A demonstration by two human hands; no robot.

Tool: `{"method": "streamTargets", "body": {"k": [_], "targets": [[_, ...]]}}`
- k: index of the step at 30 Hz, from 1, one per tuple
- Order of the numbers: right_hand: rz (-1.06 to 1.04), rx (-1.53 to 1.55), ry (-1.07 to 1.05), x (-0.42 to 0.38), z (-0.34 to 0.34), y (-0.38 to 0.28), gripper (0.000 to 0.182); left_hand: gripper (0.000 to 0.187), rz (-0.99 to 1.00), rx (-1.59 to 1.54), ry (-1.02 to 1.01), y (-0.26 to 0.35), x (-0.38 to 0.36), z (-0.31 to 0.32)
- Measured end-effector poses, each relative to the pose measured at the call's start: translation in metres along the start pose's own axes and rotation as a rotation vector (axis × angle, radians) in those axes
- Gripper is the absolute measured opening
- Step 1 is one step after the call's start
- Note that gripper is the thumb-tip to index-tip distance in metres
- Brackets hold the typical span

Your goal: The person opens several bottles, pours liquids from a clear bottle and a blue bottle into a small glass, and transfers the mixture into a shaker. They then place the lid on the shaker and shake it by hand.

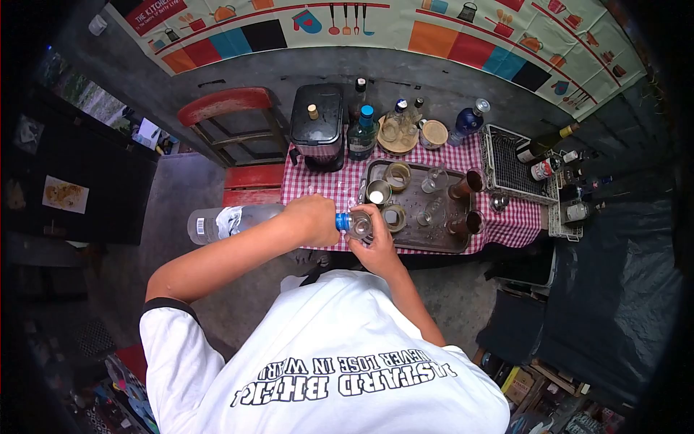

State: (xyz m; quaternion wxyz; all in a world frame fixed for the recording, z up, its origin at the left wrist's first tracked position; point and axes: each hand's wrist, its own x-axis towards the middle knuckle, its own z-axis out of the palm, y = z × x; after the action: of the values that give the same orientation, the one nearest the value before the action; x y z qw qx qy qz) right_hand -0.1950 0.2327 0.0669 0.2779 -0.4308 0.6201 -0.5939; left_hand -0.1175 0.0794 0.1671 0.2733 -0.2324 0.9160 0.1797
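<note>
My left hand (311, 219) is wrapped round the neck of a large frosted bottle (253, 217), which lies almost level, its base to the left. The blue-banded neck points right and meets a small clear glass (359, 226). My right hand (377, 242) holds that glass between thumb and fingers. Whether liquid is flowing cannot be made out. Just beyond the right hand, a brown tray (426, 242) bears a metal cup (378, 192), several clear glasses (434, 179) and two copper-brown cups (465, 185).
On the checked tablecloth (311, 189) stand a black appliance (318, 116), a teal-capped bottle (363, 134), a bowl with glassware (397, 141) and a blue bottle (470, 121). Wire baskets (517, 181) with bottles are at the right. A red chair (224, 105) stands left of the table.
</note>
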Motion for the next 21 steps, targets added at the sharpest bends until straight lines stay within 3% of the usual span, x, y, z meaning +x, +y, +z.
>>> {"method": "streamTargets", "body": {"k": [4, 21], "targets": [[0.008, 0.008, 0.003, 0.000, 0.002, -0.001, 0.050, 0.036, -0.040, 0.036, -0.083, 0.002, 0.000, -0.005], [0.024, 0.081, 0.011, -0.002, 0.011, 0.010, 0.051, 0.036, -0.018, 0.071, -0.080, -0.003, 0.001, -0.004]]}}
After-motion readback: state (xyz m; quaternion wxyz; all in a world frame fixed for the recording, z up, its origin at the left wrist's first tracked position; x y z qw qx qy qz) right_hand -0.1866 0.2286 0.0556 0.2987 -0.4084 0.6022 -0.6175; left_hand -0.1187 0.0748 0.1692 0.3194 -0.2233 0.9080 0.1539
